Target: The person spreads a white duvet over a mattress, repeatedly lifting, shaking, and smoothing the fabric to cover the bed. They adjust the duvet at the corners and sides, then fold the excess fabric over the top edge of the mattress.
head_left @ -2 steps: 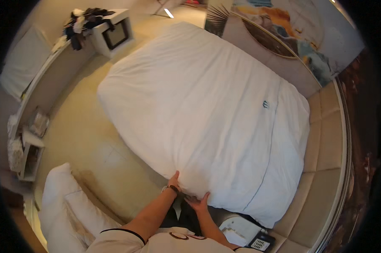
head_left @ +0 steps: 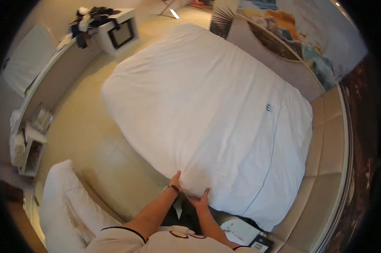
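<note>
A white duvet covers the bed, with a thin blue line and a small blue mark toward its headboard end. At its near edge my left hand grips the cloth, thumb on top, a dark band round the wrist. Close by on the right, my right hand holds the same edge with the thumb raised over it; its other fingers are partly hidden under the cloth. Shallow creases run from the gripped edge across the duvet.
White bedding is heaped at lower left. A padded headboard borders the right side. Beside my right arm stands a nightstand with a dark telephone. Dark clothes are piled on the white cabinet at far left.
The whole scene sits slightly farther right in the picture. Both hands keep to the duvet's near edge, with the right fingers a little farther under it.
</note>
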### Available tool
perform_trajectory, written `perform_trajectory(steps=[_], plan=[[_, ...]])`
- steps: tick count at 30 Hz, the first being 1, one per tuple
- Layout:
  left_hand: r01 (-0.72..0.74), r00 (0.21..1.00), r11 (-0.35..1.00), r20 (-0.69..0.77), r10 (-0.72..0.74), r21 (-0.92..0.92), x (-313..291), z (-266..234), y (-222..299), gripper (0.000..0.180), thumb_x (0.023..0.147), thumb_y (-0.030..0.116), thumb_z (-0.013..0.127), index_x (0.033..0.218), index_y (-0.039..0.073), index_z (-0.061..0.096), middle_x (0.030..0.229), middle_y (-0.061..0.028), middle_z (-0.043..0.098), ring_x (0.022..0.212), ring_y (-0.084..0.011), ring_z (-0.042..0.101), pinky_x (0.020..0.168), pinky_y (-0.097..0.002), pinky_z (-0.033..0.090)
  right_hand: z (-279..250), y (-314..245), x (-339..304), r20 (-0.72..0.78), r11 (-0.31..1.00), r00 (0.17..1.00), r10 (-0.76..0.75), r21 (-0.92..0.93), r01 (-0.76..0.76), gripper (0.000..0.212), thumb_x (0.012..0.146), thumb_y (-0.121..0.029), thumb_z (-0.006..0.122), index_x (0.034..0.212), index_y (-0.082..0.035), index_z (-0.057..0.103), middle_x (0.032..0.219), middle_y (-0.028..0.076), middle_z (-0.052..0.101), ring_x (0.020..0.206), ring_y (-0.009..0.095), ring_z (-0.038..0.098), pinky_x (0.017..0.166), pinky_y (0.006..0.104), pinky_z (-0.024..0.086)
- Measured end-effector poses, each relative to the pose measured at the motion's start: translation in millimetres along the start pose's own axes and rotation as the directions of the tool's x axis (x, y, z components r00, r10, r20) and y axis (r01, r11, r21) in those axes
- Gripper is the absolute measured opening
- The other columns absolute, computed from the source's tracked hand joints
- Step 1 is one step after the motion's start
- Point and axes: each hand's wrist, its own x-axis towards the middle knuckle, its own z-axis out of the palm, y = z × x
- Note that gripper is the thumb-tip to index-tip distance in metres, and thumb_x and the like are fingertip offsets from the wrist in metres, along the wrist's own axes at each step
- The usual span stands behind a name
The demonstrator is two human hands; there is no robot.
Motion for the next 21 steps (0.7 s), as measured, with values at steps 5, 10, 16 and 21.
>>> perform_trajectory(steps=[5, 10, 16, 21], plan=[[-0.029, 0.963, 0.98, 0.257, 0.081, -0.199, 1, 3, 13, 0.055, 0.093, 0.039, 0.054, 0.136, 0.008, 0.041, 0.14, -0.0136, 0.044, 0.125, -0.0341, 0.042, 0.104, -0.0538, 0.033, 29, -29, 12, 0.129, 0.964, 0.991, -0.047, -0.254, 0.078, 0.042, 0.097, -0.034, 0.044, 0.13, -0.008, 0.045, 0.128, 0.007, 0.053, 0.117, 0.025, 0.051, 0.097, 0.0364, 0.044], [-0.187, 0.919, 0.854, 0.22, 0.327, -0.485, 31, 7, 62, 0.059, 0.093, 0.042, 0.051, 0.139, 0.007, 0.037, 0.141, -0.0146, 0.041, 0.126, -0.0363, 0.04, 0.105, -0.0539, 0.032, 6, -48, -17, 0.095, 0.859, 0.982, -0.163, -0.476, 0.189, 0.037, 0.093, -0.027, 0.051, 0.124, -0.008, 0.052, 0.114, 0.008, 0.062, 0.102, 0.027, 0.061, 0.088, 0.0413, 0.05], [-0.269, 0.939, 0.804, 0.04, 0.341, -0.531, 36, -4, 147, 0.054, 0.091, 0.026, 0.059, 0.135, 0.003, 0.039, 0.137, -0.0178, 0.044, 0.114, -0.0376, 0.051, 0.09, -0.0513, 0.045, 46, -9, -32, -0.09, 0.97, 0.995, -0.031, -0.243, 0.008, 0.047, 0.091, -0.035, 0.055, 0.128, -0.006, 0.048, 0.124, 0.013, 0.056, 0.114, 0.029, 0.054, 0.098, 0.0429, 0.044], [-0.442, 0.896, 0.881, -0.139, 0.423, -0.167, 1, -32, 156, 0.063, 0.083, 0.008, 0.068, 0.136, 0.004, 0.035, 0.128, -0.0157, 0.051, 0.112, -0.0352, 0.052, 0.092, -0.0504, 0.045, 145, 115, 21, -0.084, 0.881, 0.985, 0.151, -0.441, -0.173, 0.055, 0.084, -0.034, 0.062, 0.128, -0.006, 0.047, 0.123, 0.015, 0.055, 0.114, 0.03, 0.052, 0.098, 0.0441, 0.042]])
